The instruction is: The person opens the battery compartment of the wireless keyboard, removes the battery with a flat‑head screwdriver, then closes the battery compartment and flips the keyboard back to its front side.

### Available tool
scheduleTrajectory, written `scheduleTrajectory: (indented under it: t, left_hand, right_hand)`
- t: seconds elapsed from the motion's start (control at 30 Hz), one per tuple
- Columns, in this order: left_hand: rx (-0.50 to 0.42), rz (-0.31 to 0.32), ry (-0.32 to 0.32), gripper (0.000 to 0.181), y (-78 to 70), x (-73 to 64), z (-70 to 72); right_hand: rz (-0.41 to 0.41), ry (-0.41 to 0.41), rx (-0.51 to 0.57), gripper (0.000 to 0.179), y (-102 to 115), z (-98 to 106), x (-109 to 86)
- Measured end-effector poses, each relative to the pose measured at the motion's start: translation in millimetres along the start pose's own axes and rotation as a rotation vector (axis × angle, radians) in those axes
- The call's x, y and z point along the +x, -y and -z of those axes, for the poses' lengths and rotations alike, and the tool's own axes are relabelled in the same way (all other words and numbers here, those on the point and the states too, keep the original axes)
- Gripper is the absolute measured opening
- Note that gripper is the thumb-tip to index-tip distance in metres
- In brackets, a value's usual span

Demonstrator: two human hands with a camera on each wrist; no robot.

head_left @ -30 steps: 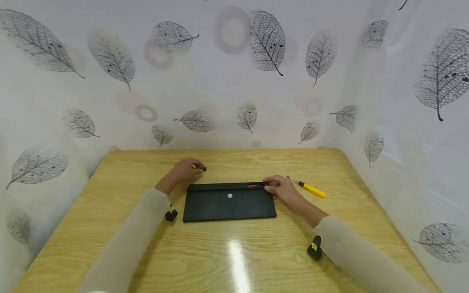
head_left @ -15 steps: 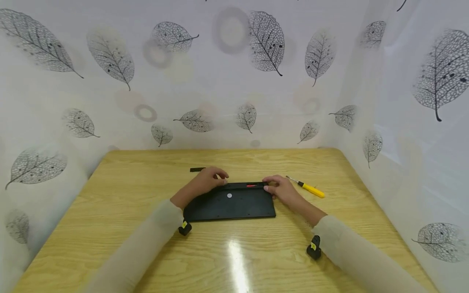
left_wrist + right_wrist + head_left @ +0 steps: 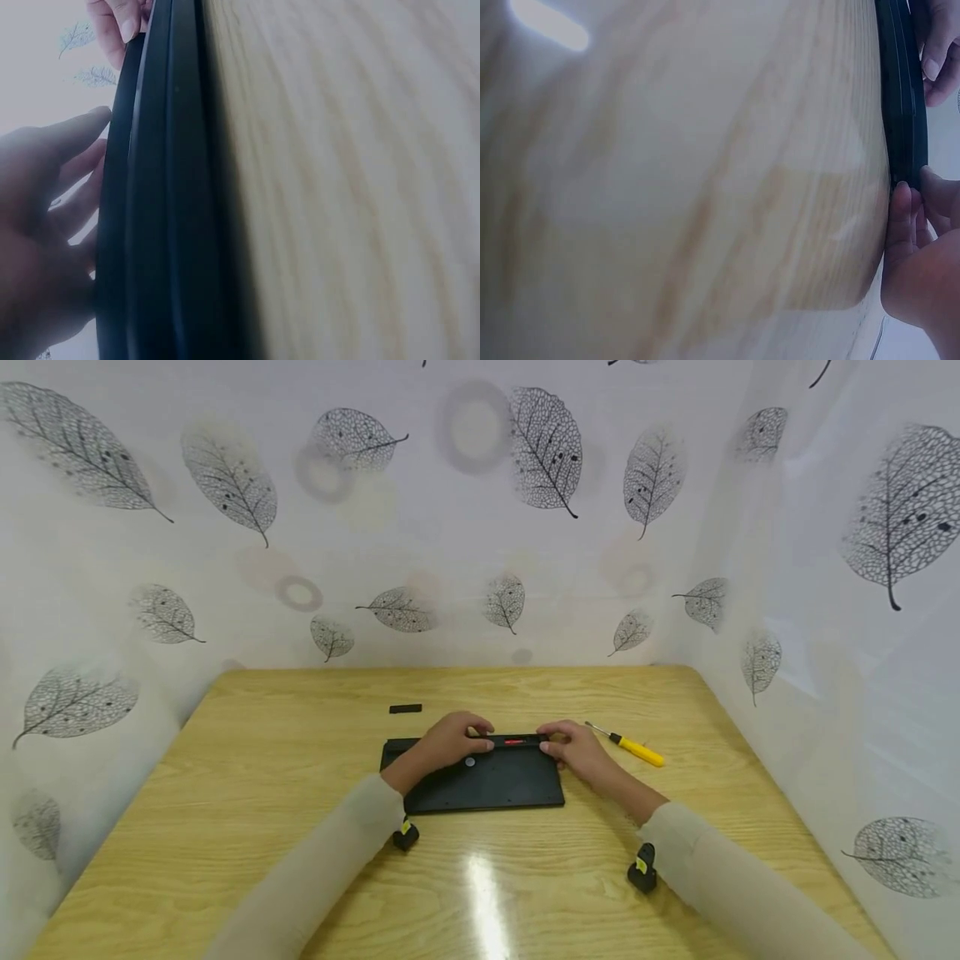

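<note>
A black keyboard [image 3: 480, 787] lies underside up on the wooden table, with a round white sticker [image 3: 470, 762] near its middle. In the raised bar along its far edge, a narrow open slot shows a red battery [image 3: 515, 742]. My left hand [image 3: 448, 742] reaches across the keyboard to this bar, fingers loosely bent and thumb tip just left of the slot; nothing shows between them. At the far right corner my right hand [image 3: 581, 750] pinches the keyboard between thumb and fingers, also seen in the right wrist view, where the keyboard edge [image 3: 901, 90] runs up from the fingertips.
A small black strip-shaped cover [image 3: 406, 708] lies on the table [image 3: 247, 793] behind the keyboard's left end. To the right of my right hand lies a screwdriver [image 3: 637, 749] with a yellow handle. A leaf-patterned white curtain [image 3: 450, 543] surrounds the table's back and sides.
My left hand has let go of the small black cover behind the keyboard and moved right and nearer, to the bar beside the battery slot. My right hand has stayed at the corner.
</note>
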State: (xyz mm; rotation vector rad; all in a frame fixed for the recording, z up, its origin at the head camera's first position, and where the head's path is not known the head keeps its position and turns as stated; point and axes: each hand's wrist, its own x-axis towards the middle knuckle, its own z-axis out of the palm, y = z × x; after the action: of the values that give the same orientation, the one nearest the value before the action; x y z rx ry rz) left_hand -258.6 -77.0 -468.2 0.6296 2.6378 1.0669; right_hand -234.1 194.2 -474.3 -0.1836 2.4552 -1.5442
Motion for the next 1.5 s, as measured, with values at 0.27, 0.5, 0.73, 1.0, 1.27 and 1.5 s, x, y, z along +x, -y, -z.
scheduleTrajectory:
  t: [0.27,0.5,0.73,1.0,1.27,1.5]
  left_hand:
    - [0.071,0.012,-0.026,0.032,-2.1,5.4,-6.3]
    - [0.108,0.016,-0.019,0.032,-6.7,7.5,-8.7]
    - [0.072,0.028,-0.005,0.031,-11.3,6.3,-8.4]
    - [0.026,0.018,0.012,0.03,-10.7,5.7,-6.7]
    - [0.006,0.007,0.011,0.028,-10.5,5.6,-7.3]
    - [0.016,0.003,0.011,0.028,-8.4,5.2,-7.5]
  right_hand:
    - [0.005,0.006,-0.021,0.035,-1,1,1.2]
    - [-0.007,0.001,-0.008,0.034,-1,0,2.1]
    - [0.004,0.045,-0.009,0.04,4,7,-3.6]
    - [0.114,0.005,-0.168,0.045,8,28,-18.8]
    - [0.154,-0.095,-0.305,0.043,6,58,-38.7]
    - [0.169,-0.175,-0.416,0.04,-7,84,-52.7]
